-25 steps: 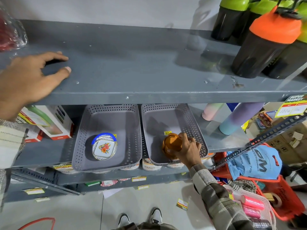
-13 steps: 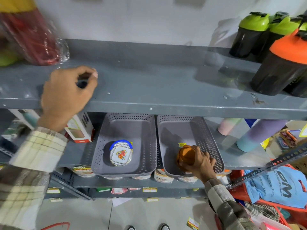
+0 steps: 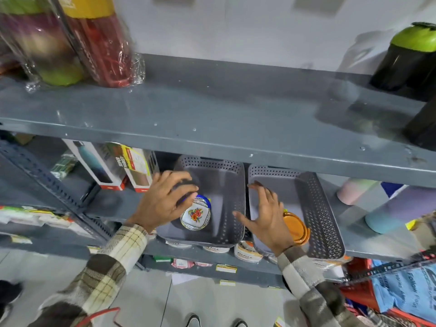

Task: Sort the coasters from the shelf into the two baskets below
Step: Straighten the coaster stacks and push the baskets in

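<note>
Two grey perforated baskets stand side by side on the lower shelf. In the left basket (image 3: 227,178) lies a white coaster with a flower print and a blue rim (image 3: 196,215). My left hand (image 3: 162,201) hovers over this basket, its fingers closed on a dark, blurred coaster with a blue edge (image 3: 186,188). The right basket (image 3: 320,208) holds a stack of orange coasters (image 3: 296,228). My right hand (image 3: 267,218) is over the gap between the baskets, fingers spread, holding nothing.
The grey upper shelf (image 3: 212,114) carries wrapped bottles (image 3: 101,43) at the left and black shakers with green lids (image 3: 409,57) at the right. Boxes (image 3: 138,167) stand left of the baskets, pastel bottles (image 3: 401,208) right of them. Red crates (image 3: 361,293) sit on the floor.
My left hand came down from the upper shelf with a coaster to the left basket. My right hand let go of the orange coasters and opened.
</note>
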A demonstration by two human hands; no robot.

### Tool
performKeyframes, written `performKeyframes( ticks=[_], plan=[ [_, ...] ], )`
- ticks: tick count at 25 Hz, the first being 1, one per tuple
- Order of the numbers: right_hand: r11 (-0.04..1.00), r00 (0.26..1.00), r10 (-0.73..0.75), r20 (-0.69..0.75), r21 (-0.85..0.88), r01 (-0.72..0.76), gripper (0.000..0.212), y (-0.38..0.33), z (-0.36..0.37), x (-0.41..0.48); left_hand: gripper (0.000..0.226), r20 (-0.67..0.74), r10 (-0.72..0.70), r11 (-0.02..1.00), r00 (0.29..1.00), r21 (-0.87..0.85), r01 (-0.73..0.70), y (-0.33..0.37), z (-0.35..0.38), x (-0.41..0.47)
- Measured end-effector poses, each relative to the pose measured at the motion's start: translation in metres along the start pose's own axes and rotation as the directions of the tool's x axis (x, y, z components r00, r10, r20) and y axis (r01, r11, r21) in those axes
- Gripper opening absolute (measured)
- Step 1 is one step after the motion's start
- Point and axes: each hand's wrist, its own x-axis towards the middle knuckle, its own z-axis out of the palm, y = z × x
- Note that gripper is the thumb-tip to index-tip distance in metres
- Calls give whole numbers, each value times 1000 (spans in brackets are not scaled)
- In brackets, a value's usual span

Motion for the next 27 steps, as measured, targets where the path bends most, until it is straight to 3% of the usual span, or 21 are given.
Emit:
performKeyframes(
  ticks=[2, 3, 6, 8, 11, 14, 16, 23, 27],
  plan=[
    [999, 997, -30, 67, 17, 29, 80, -15, 12, 8, 42, 236, -205, 965, 950, -114, 237, -8, 5, -19],
    [998, 994, -47, 104, 35, 43, 82, -21, 20, 12, 51, 351, -320, 916, 880, -122, 381, -12, 6, -26],
    [996, 976, -66, 209, 75, 51, 96, -34, 42, 23, 87, 660, -514, 731, 549, 1, 682, -25, 14, -40],
    [998, 957, -42, 288, 63, 24, 110, -40, 56, 31, 124, 795, -496, 712, 348, 143, 688, -29, 24, -45],
    [997, 915, -18, 404, 72, -12, 128, -48, 76, 41, 152, 886, -408, 768, 221, 201, 608, -30, 42, -53],
    [998, 876, -31, 482, 69, -3, 139, -51, 92, 49, 150, 895, -396, 791, 208, 217, 571, -31, 56, -60],
    [996, 862, -24, 506, 86, -23, 137, -52, 101, 53, 142, 876, -419, 800, 240, 231, 554, -29, 59, -63],
    [992, 885, -66, 461, 130, 6, 111, -46, 109, 56, 126, 805, -453, 816, 383, 202, 541, -26, 61, -67],
    [992, 902, -51, 429, 126, -3, 93, -44, 108, 58, 96, 726, -507, 759, 464, 121, 640, -25, 64, -74]
  ],
)
